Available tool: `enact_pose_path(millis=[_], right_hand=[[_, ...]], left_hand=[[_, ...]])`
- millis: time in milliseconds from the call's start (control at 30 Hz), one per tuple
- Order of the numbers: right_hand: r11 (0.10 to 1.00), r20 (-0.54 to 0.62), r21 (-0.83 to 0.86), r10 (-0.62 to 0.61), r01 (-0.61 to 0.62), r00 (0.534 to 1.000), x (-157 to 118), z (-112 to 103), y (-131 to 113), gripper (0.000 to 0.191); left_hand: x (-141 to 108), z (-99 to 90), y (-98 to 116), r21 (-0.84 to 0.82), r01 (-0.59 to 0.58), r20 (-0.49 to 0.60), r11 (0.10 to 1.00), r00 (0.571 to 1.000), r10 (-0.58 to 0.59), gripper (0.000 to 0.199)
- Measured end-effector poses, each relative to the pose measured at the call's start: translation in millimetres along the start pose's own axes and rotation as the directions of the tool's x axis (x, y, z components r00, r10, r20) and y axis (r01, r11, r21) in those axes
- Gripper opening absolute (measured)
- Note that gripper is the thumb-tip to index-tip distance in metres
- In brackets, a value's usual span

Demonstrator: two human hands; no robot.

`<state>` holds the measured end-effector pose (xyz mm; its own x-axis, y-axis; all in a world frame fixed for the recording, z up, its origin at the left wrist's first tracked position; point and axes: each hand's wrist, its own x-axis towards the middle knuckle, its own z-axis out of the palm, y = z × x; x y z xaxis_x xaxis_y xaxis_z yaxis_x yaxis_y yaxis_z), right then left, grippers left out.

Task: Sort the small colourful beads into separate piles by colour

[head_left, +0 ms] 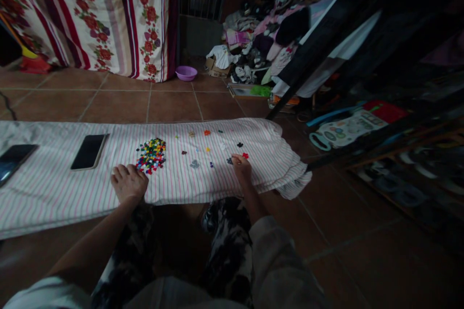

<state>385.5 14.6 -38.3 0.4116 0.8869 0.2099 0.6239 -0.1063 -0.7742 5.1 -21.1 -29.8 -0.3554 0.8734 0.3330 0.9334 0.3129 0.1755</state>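
Observation:
A heap of small multicoloured beads (151,155) lies on a striped cloth (119,152). My left hand (129,183) rests palm down at the heap's near left edge, its fingers curled under. Further right, my right hand (242,166) is pinched, with thumb and forefinger together; anything between them is too small to make out. Close to its fingertips are a dark group (229,160), a red group (245,155) and a black group (239,145). Between the hands are small colour-sorted groups, among them grey pieces (195,164), orange pieces (207,132) and dark blue pieces (211,164).
Two phones lie at the left, one (89,151) nearer the beads and another (14,160) by the picture's edge. Beyond the cloth, a purple basin (186,73) stands on the tiled floor near a floral curtain (119,19). Piled clothes (268,38) fill the back right.

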Motion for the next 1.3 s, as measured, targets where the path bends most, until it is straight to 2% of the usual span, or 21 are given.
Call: enact_pose_path(millis=[233, 333, 767, 1100, 1300], right_hand=[[0.984, 0.048, -0.116, -0.128, 0.133, 0.991, -3, 10, 7, 0.033], [0.981, 0.043, -0.125, -0.142, 0.146, 0.989, -5, 9, 7, 0.033], [0.992, -0.003, -0.119, -0.045, 0.044, 0.999, -7, 5, 1, 0.037], [0.991, 0.030, -0.075, -0.108, 0.110, 0.994, -9, 8, 7, 0.037], [0.999, -0.015, -0.010, -0.046, 0.046, 0.999, -9, 9, 12, 0.042]], left_hand=[[1, -3.7, 1, 0.054, -0.020, 0.013, 0.998, 1.000, 0.019, 0.042], [1, -0.1, 0, 0.069, -0.029, -0.005, 0.997, 1.000, 0.030, 0.043], [1, 1.5, -1, 0.065, -0.027, -0.021, 0.998, 0.999, 0.028, 0.042], [1, 2.3, -1, 0.051, -0.018, -0.018, 0.999, 1.000, 0.019, 0.041], [1, 2.0, 0, 0.046, -0.012, -0.010, 0.999, 1.000, 0.013, 0.042]])
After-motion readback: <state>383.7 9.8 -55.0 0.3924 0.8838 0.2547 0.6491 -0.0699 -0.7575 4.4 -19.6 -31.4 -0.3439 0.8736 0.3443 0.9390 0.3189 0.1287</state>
